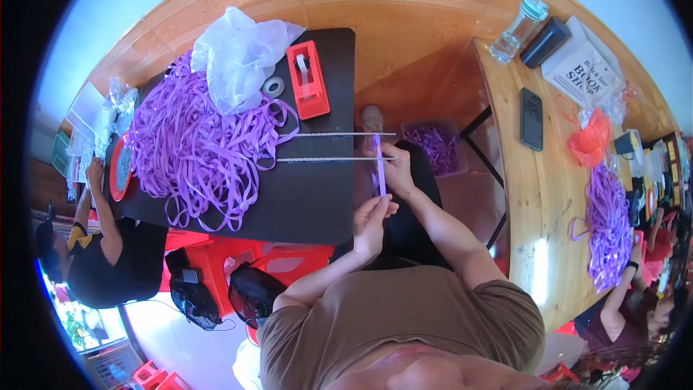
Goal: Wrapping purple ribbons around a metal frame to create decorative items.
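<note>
A purple ribbon runs across the ends of two thin metal rods, the far rod and the near rod, which jut past the right edge of the dark table. My left hand is closed, pinching the ribbon's near end between thumb and fingers. Beside the near rod's tip, my right hand has its fingers closed on the ribbon; part of its grip is hidden. A large tangled heap of purple ribbon covers much of the table, left of the rods.
On the dark table are a plastic bag, a red tape dispenser and a tape roll. A bin of purple ribbon stands below. Right, a wooden table bears a phone and bottle. Other people sit on both sides.
</note>
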